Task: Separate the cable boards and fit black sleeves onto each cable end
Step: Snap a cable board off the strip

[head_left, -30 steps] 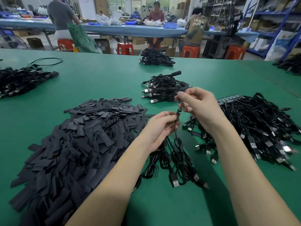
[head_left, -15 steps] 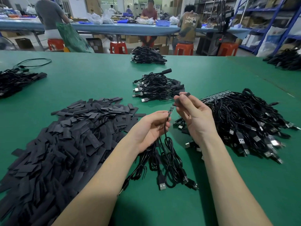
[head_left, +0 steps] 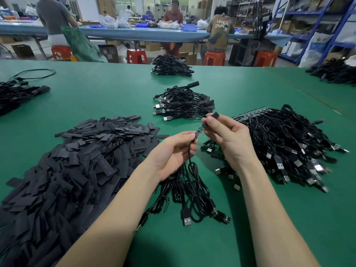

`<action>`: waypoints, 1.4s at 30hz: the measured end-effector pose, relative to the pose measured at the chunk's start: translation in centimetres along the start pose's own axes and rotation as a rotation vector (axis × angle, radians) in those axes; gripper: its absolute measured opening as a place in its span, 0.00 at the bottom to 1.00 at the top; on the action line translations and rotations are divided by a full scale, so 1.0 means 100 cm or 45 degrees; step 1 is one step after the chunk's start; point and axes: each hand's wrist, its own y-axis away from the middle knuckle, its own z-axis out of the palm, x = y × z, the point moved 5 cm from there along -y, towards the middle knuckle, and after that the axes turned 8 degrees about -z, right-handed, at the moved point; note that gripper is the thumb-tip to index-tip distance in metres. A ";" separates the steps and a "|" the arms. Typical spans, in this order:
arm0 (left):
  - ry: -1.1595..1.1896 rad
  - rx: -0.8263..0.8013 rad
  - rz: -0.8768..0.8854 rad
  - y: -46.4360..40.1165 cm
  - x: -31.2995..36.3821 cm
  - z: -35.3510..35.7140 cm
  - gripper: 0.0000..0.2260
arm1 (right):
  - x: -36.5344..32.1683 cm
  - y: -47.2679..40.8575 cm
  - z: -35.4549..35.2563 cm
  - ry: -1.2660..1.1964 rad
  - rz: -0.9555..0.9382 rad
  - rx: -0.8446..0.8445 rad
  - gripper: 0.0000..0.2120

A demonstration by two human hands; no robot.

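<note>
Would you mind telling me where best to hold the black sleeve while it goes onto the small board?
Probably by its far, free half, as the right hand pinches the black sleeve now. Its near mouth must stay unsquashed and aimed down-left along the thin cable board, which the left hand holds at its wire end.

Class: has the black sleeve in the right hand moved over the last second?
Yes: the black sleeve has come slightly nearer the person, off the finished cable bundle.

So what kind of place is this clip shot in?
Most likely a small electronics assembly workshop: heaps of black USB cables and flat black sleeves on a green worktable, and other workers seated on red plastic stools at a long blue bench.
</note>
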 end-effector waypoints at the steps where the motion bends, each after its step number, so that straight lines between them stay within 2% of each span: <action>1: -0.012 -0.014 -0.004 0.000 0.000 0.000 0.07 | -0.001 0.000 -0.001 0.011 0.019 -0.031 0.07; 6: -0.120 -0.057 -0.038 0.002 -0.004 0.003 0.08 | -0.005 0.006 -0.010 0.072 0.218 -0.184 0.07; 11: -0.187 -0.082 -0.032 0.005 -0.003 0.005 0.07 | -0.010 0.009 -0.013 0.075 0.272 -0.257 0.08; 19: -0.096 -0.052 -0.001 0.002 -0.003 0.005 0.06 | -0.019 0.006 -0.012 0.119 0.135 -0.231 0.09; 23: -0.191 -0.033 0.007 0.002 -0.003 0.004 0.04 | -0.027 0.004 -0.017 0.280 0.201 -0.282 0.12; 25: -0.255 -0.045 0.001 0.003 -0.004 0.005 0.05 | -0.028 0.005 -0.020 0.322 0.256 -0.328 0.11; 30: -0.240 -0.051 0.017 0.004 -0.002 0.006 0.03 | -0.016 0.009 -0.019 0.104 0.321 -0.246 0.05; 34: -0.222 -0.033 0.035 0.004 -0.001 0.006 0.04 | -0.016 0.009 -0.017 0.075 0.352 -0.236 0.04; 38: -0.202 -0.010 0.052 0.004 -0.001 0.006 0.06 | -0.029 0.004 -0.014 0.251 0.256 -0.307 0.07; 40: -0.164 -0.003 0.060 0.003 0.000 0.005 0.07 | -0.033 0.002 -0.012 0.277 0.190 -0.285 0.10; 42: -0.133 0.001 0.062 0.003 0.001 0.004 0.07 | -0.030 0.002 -0.010 0.248 0.164 -0.235 0.08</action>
